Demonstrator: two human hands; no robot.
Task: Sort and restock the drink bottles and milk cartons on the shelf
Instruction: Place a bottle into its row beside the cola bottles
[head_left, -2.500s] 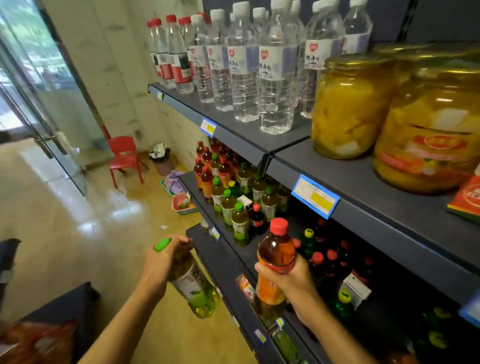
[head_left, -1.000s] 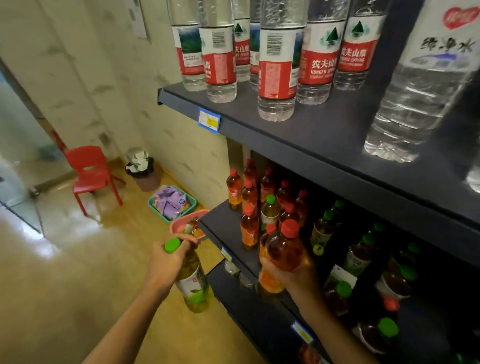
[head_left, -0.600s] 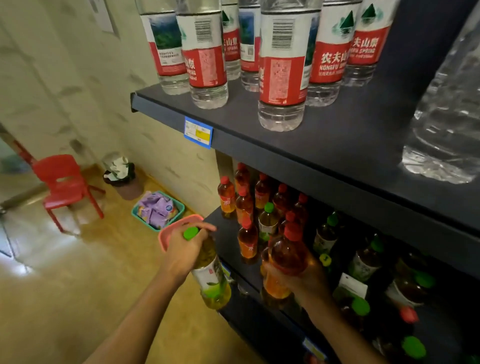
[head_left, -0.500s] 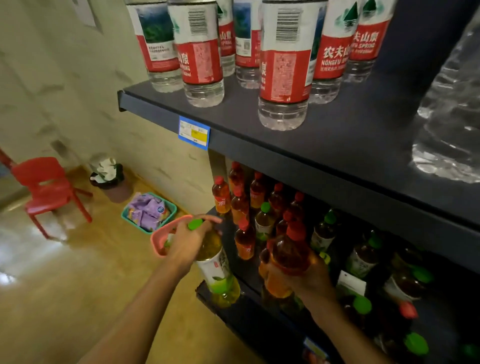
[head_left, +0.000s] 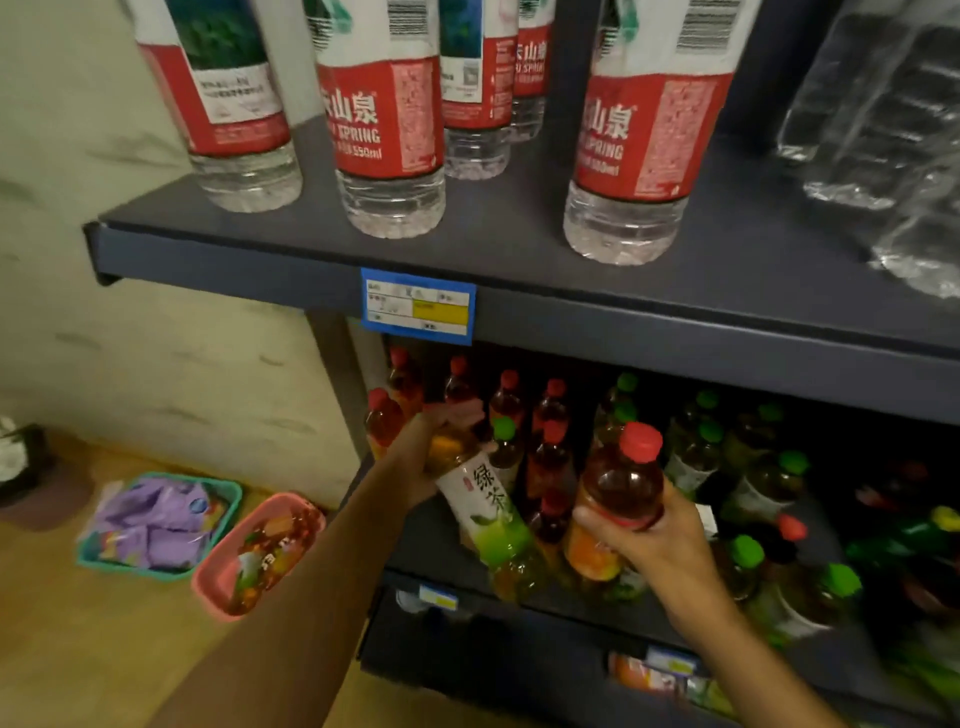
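I see a green-tea bottle with a white-and-green label and pale yellow liquid tilted over the front of the dark middle shelf, its top leaning toward the back rows and its base hanging just past the shelf's front lip. My left hand grips it around the neck and shoulder, fingers wrapped over the top so the cap is hidden. Just right of that bottle, nearly touching it, I hold an amber tea bottle with a red cap and orange label upright; my right hand is curled round its waist from the front, thumb on the near side. Both bottles sit in front of the rows already standing on the middle shelf: red-capped amber bottles behind my left hand, green-capped bottles behind and to the right of my right hand.

Above the middle shelf, the dark upper shelf carries clear water bottles with red-and-white labels, and a blue-framed price tag hangs on its front edge. Left of the middle shelf, on the floor, stand a pink plastic basket of packets and a teal basket with purple packs.
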